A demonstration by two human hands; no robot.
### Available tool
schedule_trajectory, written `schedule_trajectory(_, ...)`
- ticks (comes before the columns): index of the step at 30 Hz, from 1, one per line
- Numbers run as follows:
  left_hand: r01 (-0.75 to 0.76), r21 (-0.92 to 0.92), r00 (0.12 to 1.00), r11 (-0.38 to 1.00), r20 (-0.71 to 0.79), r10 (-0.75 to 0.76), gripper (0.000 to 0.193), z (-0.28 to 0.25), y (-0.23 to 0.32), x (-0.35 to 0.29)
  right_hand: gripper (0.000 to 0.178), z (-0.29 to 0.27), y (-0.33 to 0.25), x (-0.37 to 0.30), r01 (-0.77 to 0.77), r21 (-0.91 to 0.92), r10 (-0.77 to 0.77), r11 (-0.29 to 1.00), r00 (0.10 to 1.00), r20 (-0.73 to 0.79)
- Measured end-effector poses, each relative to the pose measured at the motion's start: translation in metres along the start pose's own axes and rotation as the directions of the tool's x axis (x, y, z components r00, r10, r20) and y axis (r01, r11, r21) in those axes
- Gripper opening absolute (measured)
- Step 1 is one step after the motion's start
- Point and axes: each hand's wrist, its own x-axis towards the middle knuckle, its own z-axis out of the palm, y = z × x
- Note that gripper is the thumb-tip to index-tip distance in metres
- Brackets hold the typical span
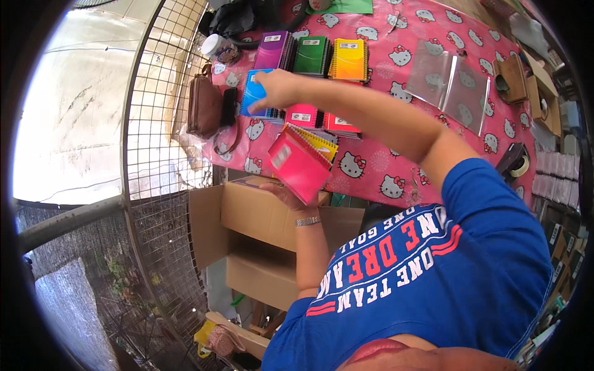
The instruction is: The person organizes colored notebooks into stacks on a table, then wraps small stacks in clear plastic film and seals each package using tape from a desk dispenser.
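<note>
The notebooks [304,170] look glossy; the tablecloth [371,167], smooth plastic; the box [260,210], matt cardboard; the mesh [166,68], metal.

One head-worn fisheye looks steeply down at close range. The counter [376,151] spans the frame's upper middle; the wearer's blue shirt [495,272] fills the lower right.

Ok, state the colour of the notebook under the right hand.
The notebook is bright blue, best seen in the head view.

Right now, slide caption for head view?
Left hand holds a pink notebook and a yellow notebook; right hand over a blue notebook on the table.
</note>
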Motion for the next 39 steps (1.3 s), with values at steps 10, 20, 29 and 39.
schedule_trajectory(10,0.051,0.126,0.976,0.991,-0.217,-0.023,0.053,-0.004,-0.011,-0.026,0.073,0.082,0.059,0.049,-0.262,0.653,0.635,0.711,0.639,-0.435)
schedule_trajectory(20,0.079,0.178,0.966,0.981,-0.258,-0.031,0.047,0.004,-0.037,-0.013,0.041,0.09,0.019,0.077,-0.456,0.705,0.826,0.543,0.439,-0.353)
schedule_trajectory(29,0.042,0.371,0.948,0.928,-0.309,0.08,0.043,-0.005,-0.032,-0.044,0.02,0.095,0.005,0.094,-0.666,0.615,0.877,0.422,0.13,-0.462)
schedule_trajectory(39,0.019,0.038,0.935,0.999,-0.356,-0.004,0.04,-0.045,-0.003,-0.02,0.018,0.108,-0.017,0.108,-0.71,0.459,0.748,0.534,0.144,-0.648)
